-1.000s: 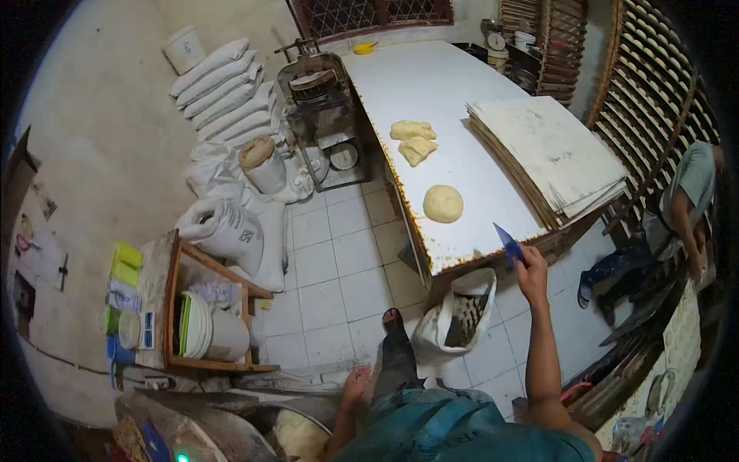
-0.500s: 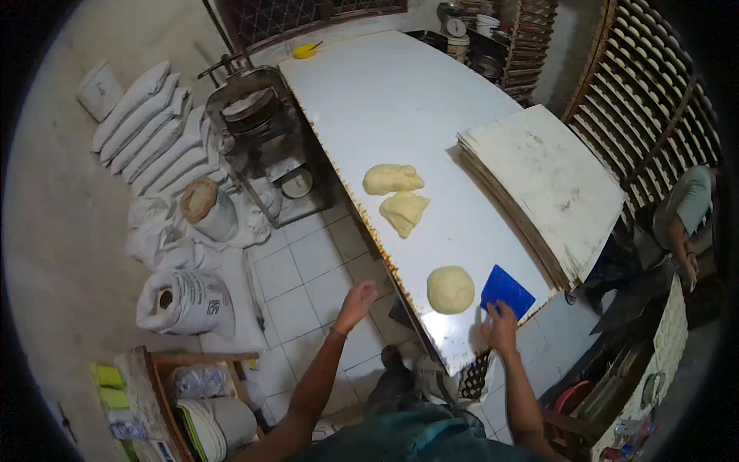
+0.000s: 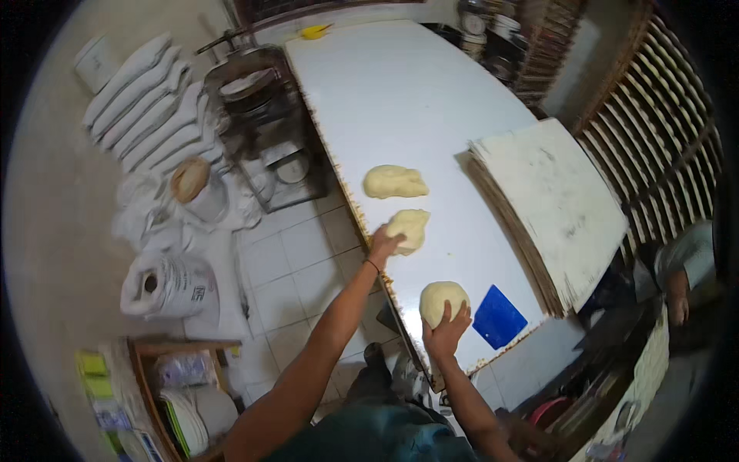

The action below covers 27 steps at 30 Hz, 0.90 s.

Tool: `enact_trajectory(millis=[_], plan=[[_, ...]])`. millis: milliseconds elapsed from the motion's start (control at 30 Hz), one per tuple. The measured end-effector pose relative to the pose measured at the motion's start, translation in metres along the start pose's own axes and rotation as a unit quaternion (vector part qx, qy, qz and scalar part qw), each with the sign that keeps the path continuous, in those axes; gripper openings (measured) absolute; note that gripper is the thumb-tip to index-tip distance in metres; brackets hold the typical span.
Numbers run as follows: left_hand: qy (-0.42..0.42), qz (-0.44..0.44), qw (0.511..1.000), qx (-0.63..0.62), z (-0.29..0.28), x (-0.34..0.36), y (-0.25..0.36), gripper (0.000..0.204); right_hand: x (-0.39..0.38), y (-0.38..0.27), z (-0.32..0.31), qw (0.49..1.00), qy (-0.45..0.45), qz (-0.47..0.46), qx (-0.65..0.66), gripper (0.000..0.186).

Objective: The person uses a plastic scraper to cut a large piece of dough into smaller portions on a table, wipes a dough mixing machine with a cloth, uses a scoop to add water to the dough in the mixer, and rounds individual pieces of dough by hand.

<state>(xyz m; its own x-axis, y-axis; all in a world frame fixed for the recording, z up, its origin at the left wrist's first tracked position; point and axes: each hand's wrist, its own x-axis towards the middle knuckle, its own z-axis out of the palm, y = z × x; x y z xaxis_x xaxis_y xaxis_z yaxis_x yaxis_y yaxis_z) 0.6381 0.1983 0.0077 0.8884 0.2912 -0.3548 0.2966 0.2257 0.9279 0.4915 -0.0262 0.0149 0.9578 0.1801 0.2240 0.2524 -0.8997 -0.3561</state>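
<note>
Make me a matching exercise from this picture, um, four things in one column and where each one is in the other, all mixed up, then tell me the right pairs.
Things
1. Left hand
2. Right hand
3. Blue scraper
4. Stack of boards

Places
A. Lying unheld on the white table, just right of the round dough ball
B. Touching the middle one of three dough pieces
C. Piled along the table's right side
D. With fingers spread on the round dough ball

Right pairs: 1-B, 2-D, 3-A, 4-C
</note>
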Motion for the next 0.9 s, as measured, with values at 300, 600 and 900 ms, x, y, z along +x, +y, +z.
enact_trajectory(millis=[300, 600, 900], plan=[[0.106, -0.087, 0.890, -0.435, -0.057, -0.269, -0.105, 0.038, -0.020, -0.006, 0.004, 0.995, 0.049, -0.080, -0.019, 0.067], [0.383, -0.065, 0.877, -0.282, 0.022, -0.541, -0.241, 0.036, -0.030, 0.037, 0.040, 0.964, 0.158, -0.212, -0.003, 0.056], [0.350, 0.101, 0.915, -0.171, 0.050, -0.761, -0.175, 0.037, 0.077, 0.110, 0.073, 0.928, -0.143, -0.238, 0.249, 0.069]])
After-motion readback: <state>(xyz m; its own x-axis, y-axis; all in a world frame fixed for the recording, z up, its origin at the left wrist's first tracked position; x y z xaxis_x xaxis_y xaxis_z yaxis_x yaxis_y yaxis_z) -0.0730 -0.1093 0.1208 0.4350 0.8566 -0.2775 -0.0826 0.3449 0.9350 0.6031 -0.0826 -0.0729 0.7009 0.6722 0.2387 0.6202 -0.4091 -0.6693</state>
